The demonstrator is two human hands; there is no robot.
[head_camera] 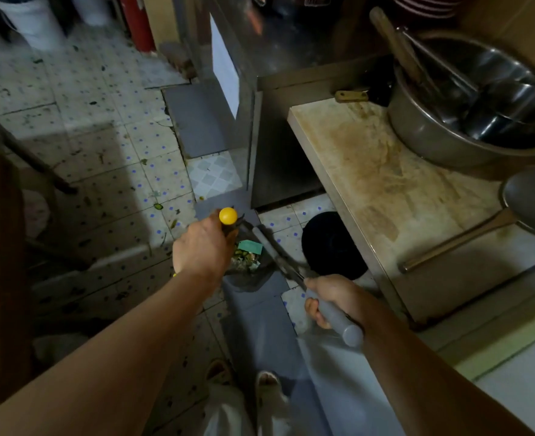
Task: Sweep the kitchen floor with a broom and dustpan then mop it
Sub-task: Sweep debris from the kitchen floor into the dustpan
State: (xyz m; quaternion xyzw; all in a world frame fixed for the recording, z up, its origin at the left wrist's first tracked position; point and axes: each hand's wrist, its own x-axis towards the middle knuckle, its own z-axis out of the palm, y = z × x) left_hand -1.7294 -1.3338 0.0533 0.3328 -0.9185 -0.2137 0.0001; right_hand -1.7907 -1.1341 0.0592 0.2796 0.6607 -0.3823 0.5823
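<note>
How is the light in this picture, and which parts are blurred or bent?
Head view: dim overall; a brighter patch lies on the tiled floor beside a broad shadow. The top left corner is motion-blurred. Wide-angle bending curves the counter edge. The left hand on the yellow-capped handle is fairly sharp.

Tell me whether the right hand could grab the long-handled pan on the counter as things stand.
Probably not right away: the right hand grips the grey dustpan handle. The pan lies on the counter beside it with nothing between, so once freed it looks reachable.

Shiny metal basin; stained matt board; smooth grey plastic handle.
</note>
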